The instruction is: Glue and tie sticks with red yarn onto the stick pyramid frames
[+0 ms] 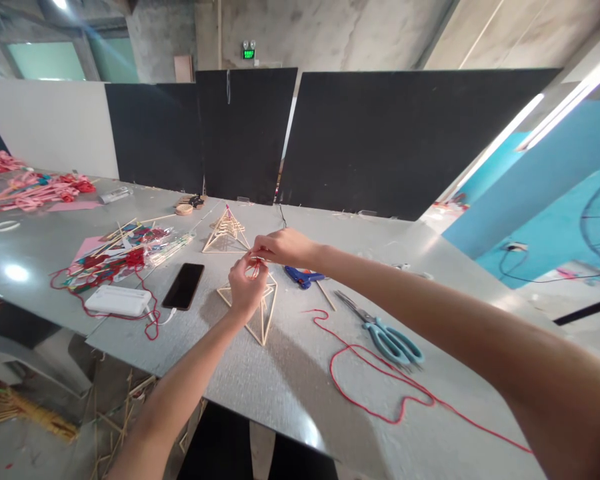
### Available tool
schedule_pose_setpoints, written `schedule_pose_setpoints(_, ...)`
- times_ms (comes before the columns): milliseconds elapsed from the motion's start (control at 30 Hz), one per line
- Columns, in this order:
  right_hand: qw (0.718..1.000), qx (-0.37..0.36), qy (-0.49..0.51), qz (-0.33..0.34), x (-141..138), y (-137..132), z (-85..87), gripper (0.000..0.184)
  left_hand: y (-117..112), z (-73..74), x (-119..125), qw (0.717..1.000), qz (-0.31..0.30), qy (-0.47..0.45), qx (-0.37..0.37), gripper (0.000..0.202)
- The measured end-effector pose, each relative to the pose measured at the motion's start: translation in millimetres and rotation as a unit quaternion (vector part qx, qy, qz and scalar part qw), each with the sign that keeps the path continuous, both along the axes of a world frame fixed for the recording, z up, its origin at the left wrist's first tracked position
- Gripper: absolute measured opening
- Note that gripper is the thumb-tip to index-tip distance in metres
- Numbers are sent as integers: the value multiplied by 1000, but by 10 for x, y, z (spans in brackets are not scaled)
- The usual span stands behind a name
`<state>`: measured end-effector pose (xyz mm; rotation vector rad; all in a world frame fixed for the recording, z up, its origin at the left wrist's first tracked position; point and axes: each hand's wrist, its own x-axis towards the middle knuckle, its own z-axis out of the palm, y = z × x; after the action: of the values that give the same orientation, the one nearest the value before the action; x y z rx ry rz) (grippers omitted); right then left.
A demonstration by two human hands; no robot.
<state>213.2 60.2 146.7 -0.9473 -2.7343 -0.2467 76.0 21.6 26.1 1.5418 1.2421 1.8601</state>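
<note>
My left hand [246, 288] is closed, pinching red string at the top of a small pyramid frame of thin wooden sticks [260, 313] that stands on the grey table [290, 387]. My right hand [283, 247] is closed too, pinching the same red string [254, 265] right above the frame's tip. A long loose length of red string [370, 380] trails across the table to the right. A second, finished stick pyramid [225, 232] stands just behind.
Teal-handled scissors [387, 337] and a blue glue gun [303, 275] lie right of the frame. A black phone [183, 285], a white power bank [119, 301] and a heap of sticks and red cord [120, 257] lie left. Black partition boards [395, 140] stand behind.
</note>
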Motion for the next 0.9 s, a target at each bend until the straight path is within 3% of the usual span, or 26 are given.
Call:
schedule_pose_setpoints(133, 995, -92, 41, -21, -15, 29, 122, 16, -35, 18, 7, 1000, -26, -12, 1, 23)
schedule_pose_setpoints(267, 964, -238, 114, -36, 39, 75, 174, 19, -63, 26, 16, 997, -51, -49, -16, 30)
schedule_pose_setpoints(400, 914, -363, 179, -44, 132, 95, 63, 29, -61, 13, 16, 997, -36, -65, -13, 38)
schedule_pose_setpoints(567, 857, -463, 213, -70, 224, 59, -86, 35, -63, 17, 3, 999, -24, -41, -18, 43)
schedule_pose_setpoints(700, 841, -501, 194, -67, 268, 82, -65, 34, -77, 25, 5, 999, -17, -35, -20, 42)
schedule_pose_setpoints(900, 871, -463, 160, -49, 236, 161, -2, 31, -86, 35, 25, 998, -22, -53, -19, 41)
